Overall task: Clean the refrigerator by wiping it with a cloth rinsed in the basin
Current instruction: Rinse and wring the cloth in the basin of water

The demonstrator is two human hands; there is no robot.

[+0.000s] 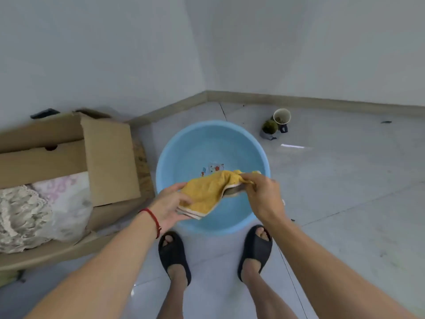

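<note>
A yellow cloth [207, 192] with a pale border hangs stretched between both my hands, above the near half of a round light-blue basin [184, 143] on the floor. My left hand [170, 203], with a red string at the wrist, holds the cloth's lower left end, thumb on top. My right hand [262, 192] pinches the bunched right end. The basin has a small cartoon print on its bottom. No refrigerator is in view.
An open cardboard box [101, 157] with pale fabric inside stands to the left, against the wall. A paper cup [282, 116] and small dark bits of litter sit near the baseboard at the back right. My feet in black slides [174, 254] stand just before the basin.
</note>
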